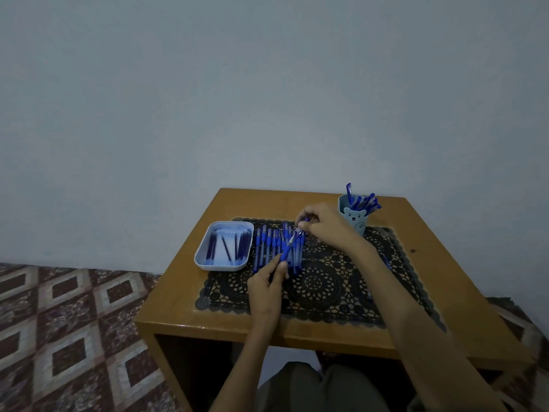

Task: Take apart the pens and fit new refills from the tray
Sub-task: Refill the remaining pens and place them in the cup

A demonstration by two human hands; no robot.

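A blue pen (292,241) is held slanted above the table between both hands. My left hand (267,285) pinches its lower blue grip end. My right hand (325,226) grips its upper end with curled fingers. Under the pen, a row of several blue pens (269,245) lies side by side on a black lace mat (320,281). To the left stands a white tray (223,266) holding several dark refills (227,248).
A pale blue bear cup (355,217) with several blue pens stands at the back right of the small wooden table (445,263). The wall rises just behind the table. Patterned floor tiles (68,337) lie to the left.
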